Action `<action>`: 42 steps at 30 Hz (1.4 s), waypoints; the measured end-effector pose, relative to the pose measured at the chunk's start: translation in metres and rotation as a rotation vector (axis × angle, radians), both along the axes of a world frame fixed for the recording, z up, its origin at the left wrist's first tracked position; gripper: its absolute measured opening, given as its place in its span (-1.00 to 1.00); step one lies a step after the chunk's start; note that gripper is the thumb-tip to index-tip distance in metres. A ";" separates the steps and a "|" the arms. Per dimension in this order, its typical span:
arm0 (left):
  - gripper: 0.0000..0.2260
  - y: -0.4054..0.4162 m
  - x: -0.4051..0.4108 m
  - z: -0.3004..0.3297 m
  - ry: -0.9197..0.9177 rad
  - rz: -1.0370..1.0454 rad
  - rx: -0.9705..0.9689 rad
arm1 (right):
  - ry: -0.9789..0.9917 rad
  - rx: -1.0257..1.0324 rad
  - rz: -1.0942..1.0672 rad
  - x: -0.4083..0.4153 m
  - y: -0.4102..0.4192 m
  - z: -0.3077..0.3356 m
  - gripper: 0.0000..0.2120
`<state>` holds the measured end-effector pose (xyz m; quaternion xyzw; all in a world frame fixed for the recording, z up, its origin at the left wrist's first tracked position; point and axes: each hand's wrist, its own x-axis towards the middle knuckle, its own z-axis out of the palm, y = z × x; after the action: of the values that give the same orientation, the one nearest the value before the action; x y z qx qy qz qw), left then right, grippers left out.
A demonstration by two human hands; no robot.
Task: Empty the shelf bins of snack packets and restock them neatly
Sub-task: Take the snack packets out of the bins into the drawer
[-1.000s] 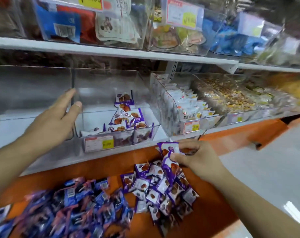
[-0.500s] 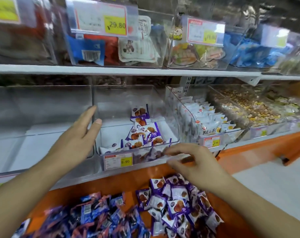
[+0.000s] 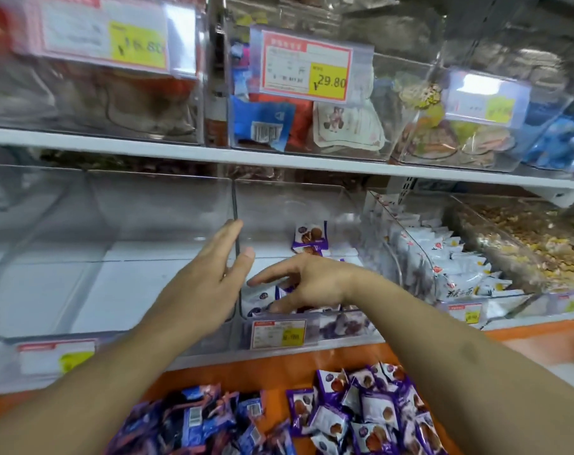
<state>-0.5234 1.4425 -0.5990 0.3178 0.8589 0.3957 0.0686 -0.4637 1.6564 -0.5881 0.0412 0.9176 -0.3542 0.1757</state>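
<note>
Scanning from the left: the clear bin (image 3: 108, 257) at that end holds no packets that can be seen, only bare white shelf showing through its walls. Next comes the left hand (image 3: 207, 284), open with fingers spread, its fingertips against the divider wall between that bin and the middle one; it sits in much the same spot as a second ago, apparently steadying the bins.

What has changed is the right hand (image 3: 307, 285). A second ago it was down at the purple snack packets (image 3: 364, 412) heaped on the orange ledge (image 3: 272, 376), pinching one up; half a second ago it was rising past the bin's front lip. Now it is inside the middle bin (image 3: 298, 205), fingers loosely spread and pressing down among the packets at the front, just behind the price tag (image 3: 280, 333). Whether a packet is under the palm cannot be told. One packet (image 3: 310, 238) stands upright further back.

So restocking of this bin is under way but far from done, I judge: most purple packets lie on the ledge, and the blue packets (image 3: 193, 421) beside them wait for the bare left bin. Further right, the bin of white packets (image 3: 443, 257) looks full.
</note>
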 end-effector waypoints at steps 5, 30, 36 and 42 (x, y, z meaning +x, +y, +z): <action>-0.45 -0.001 -0.003 -0.002 -0.010 -0.007 0.001 | -0.024 0.142 0.090 -0.011 0.005 -0.004 -0.61; -0.42 0.001 -0.004 -0.002 0.009 0.008 -0.021 | 0.600 -0.174 -0.447 0.029 0.014 0.061 -0.74; -0.41 -0.001 -0.004 0.000 0.023 0.001 -0.039 | 0.646 -0.149 -0.467 0.126 0.019 0.088 -0.76; -0.42 -0.002 0.000 0.001 0.007 0.016 -0.059 | 0.431 -0.046 -0.638 0.206 0.050 0.014 -0.76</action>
<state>-0.5238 1.4405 -0.5984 0.3098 0.8730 0.3697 0.0718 -0.2576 1.7065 -0.5737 0.2453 0.8663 -0.4122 -0.1393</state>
